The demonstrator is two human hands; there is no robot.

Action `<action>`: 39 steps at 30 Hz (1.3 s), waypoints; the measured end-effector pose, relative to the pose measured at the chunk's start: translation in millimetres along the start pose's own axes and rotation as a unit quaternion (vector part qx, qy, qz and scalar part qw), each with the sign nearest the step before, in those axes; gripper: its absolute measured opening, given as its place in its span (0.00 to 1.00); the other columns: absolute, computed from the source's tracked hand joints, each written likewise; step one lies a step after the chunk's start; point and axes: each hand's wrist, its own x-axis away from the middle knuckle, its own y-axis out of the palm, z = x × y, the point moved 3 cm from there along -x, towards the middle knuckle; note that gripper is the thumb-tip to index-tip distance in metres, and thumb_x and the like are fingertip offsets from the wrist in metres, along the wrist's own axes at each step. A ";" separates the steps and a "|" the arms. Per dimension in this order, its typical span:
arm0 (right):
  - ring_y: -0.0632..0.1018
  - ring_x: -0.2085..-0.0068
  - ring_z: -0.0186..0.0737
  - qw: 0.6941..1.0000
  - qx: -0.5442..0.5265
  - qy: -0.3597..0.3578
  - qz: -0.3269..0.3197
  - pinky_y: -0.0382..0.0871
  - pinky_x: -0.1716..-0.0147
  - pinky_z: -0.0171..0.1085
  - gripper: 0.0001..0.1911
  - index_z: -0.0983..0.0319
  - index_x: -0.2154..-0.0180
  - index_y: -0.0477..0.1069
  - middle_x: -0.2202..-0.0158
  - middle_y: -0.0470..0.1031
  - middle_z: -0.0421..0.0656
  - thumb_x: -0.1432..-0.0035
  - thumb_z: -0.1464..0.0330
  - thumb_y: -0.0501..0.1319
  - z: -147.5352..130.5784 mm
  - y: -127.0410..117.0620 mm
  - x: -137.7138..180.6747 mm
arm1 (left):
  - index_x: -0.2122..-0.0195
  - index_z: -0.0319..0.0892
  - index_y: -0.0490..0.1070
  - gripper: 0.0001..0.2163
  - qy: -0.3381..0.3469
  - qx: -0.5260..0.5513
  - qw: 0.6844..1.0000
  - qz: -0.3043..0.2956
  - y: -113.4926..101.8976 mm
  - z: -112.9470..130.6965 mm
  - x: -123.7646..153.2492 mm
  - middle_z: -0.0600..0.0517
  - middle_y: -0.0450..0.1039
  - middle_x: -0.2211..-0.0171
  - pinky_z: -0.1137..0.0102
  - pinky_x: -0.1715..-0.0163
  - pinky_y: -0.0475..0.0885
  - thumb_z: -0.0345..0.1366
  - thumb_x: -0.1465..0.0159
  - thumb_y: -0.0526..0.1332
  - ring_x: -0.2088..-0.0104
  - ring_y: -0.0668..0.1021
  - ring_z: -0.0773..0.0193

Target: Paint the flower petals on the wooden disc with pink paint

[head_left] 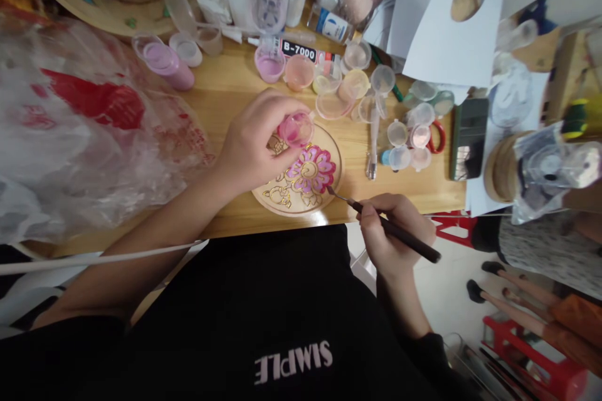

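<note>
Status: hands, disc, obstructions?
Left hand holds paint cup over wooden disc. Right hand grips brush, tip at flower's lower-right edge. Petals pink; lower-left outlines uncoloured. Left hand, cup partly cover disc.

Dark phone [471, 138], crumpled plastic bag [94, 144]

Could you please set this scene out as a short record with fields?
Left hand: holds a small cup of pink paint over the disc
Right hand: holds a dark-handled tool, tip by the flower's edge
Flower: pink and purple petals, gold outlines
Beyond disc: B-7000 tube, plastic pots
Far right: phone
Far left: plastic bag
</note>
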 end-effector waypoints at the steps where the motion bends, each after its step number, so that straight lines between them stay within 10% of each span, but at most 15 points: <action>1: 0.77 0.82 0.35 1.000 0.001 0.001 -0.001 0.69 0.81 0.32 0.08 0.57 0.74 0.74 0.80 0.78 0.35 0.43 0.68 0.64 0.4 -0.1 0.1 | 0.47 0.45 0.70 0.15 0.001 0.000 1.000 0.002 -0.1 0.0 0.0 0.52 0.79 0.53 0.62 0.53 0.82 0.31 0.33 0.67 0.51 0.82 0.60; 28: 0.78 0.81 0.36 1.000 -0.008 0.021 0.005 0.70 0.81 0.34 0.06 0.57 0.73 0.76 0.80 0.79 0.35 0.43 0.68 0.65 5.3 -0.6 1.5 | 0.47 0.50 0.72 0.15 -0.095 0.028 0.994 -0.054 0.1 -0.5 1.0 0.48 0.80 0.49 0.57 0.44 0.81 0.30 0.34 0.66 0.46 0.82 0.54; 39: 0.77 0.81 0.36 1.000 0.000 0.020 0.003 0.69 0.81 0.33 0.06 0.57 0.73 0.75 0.81 0.77 0.34 0.43 0.68 0.65 7.4 0.2 2.4 | 0.46 0.49 0.71 0.16 -0.022 0.044 0.999 -0.017 -0.2 -2.3 0.7 0.50 0.79 0.51 0.61 0.48 0.81 0.30 0.35 0.67 0.49 0.83 0.56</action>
